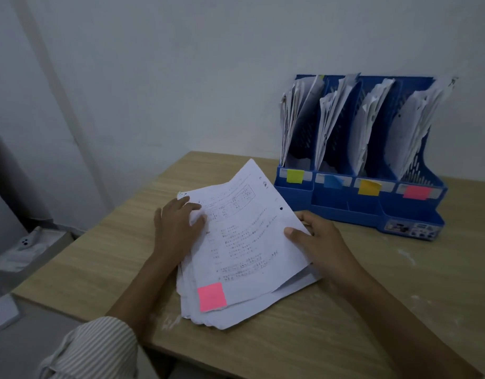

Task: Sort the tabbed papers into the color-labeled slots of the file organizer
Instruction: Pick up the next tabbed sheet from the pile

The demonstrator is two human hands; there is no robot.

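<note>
Hidden / cropped / unreadable bits

Print on the top sheet [246,236] is too blurred to read. The right hand [322,247] has its fingers tucked under that sheet, only the thumb shows. The stack [208,313] below is mostly covered, so its tabs can't be seen. The sticker on the file organizer [345,206] base is too small to make out. The striped sleeve [91,351] is cut off by the bottom edge. Lower parts of the filed papers [369,124] sit hidden behind the slot walls.

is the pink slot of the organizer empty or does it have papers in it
Not empty: white papers stand leaning in the slot behind the pink label of the organizer.
</note>
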